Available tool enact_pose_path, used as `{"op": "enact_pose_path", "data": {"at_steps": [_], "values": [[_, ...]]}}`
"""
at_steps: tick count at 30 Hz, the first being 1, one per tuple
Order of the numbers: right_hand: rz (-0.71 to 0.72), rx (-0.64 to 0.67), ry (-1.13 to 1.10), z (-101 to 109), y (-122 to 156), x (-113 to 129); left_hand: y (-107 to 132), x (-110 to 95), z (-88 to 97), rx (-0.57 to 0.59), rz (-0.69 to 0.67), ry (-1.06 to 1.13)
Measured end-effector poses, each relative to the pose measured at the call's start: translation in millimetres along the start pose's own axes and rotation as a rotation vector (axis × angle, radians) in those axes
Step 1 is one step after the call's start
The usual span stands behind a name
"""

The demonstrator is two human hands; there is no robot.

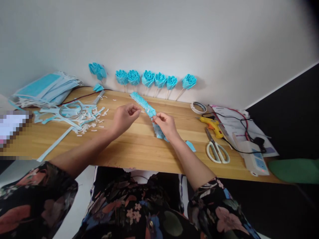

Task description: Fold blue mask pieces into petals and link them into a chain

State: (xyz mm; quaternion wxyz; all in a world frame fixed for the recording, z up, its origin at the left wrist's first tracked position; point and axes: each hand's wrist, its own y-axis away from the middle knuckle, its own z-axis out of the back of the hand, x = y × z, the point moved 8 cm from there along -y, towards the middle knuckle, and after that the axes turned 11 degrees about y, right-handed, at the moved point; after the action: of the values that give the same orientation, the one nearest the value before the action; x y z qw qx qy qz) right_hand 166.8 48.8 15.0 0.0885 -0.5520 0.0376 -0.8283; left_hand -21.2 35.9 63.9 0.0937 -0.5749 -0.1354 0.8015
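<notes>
A long strip of overlapping light-blue petals (143, 102) lies slantwise on the wooden table (139, 149). My right hand (165, 124) is closed on the strip near its middle, pinching it between thumb and fingers. My left hand (126, 116) hovers just left of the strip with its fingertips pinched together on a thin pale piece I cannot make out. A row of finished blue paper roses (156, 79) on sticks leans against the wall behind the strip.
A stack of blue face masks (45, 88) and cut scraps (82, 118) lie at the left. To the right are a tape roll (198, 107), a yellow glue gun (211, 124), white-handled scissors (217, 150), papers, cables and a small white device (255, 161).
</notes>
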Motion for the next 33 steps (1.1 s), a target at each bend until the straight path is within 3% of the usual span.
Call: {"op": "enact_pose_path", "data": {"at_steps": [8, 13, 20, 33], "values": [[-0.012, -0.042, 0.01, 2.0, 0.6, 0.9, 12.9, -13.0, -4.3, -0.151, -0.26, -0.312], [-0.021, -0.033, -0.014, -0.6, 0.6, -0.3, 19.9, -25.1, -18.9, -0.137, -0.461, -0.479], [-0.019, -0.019, -0.016, -2.6, 0.5, -0.8, 19.7, -20.4, -29.7, -0.096, -0.438, -0.602], [-0.012, -0.019, -0.024, -4.3, 0.8, 0.5, 23.3, -11.9, -41.7, -0.011, -0.405, -0.418]]}}
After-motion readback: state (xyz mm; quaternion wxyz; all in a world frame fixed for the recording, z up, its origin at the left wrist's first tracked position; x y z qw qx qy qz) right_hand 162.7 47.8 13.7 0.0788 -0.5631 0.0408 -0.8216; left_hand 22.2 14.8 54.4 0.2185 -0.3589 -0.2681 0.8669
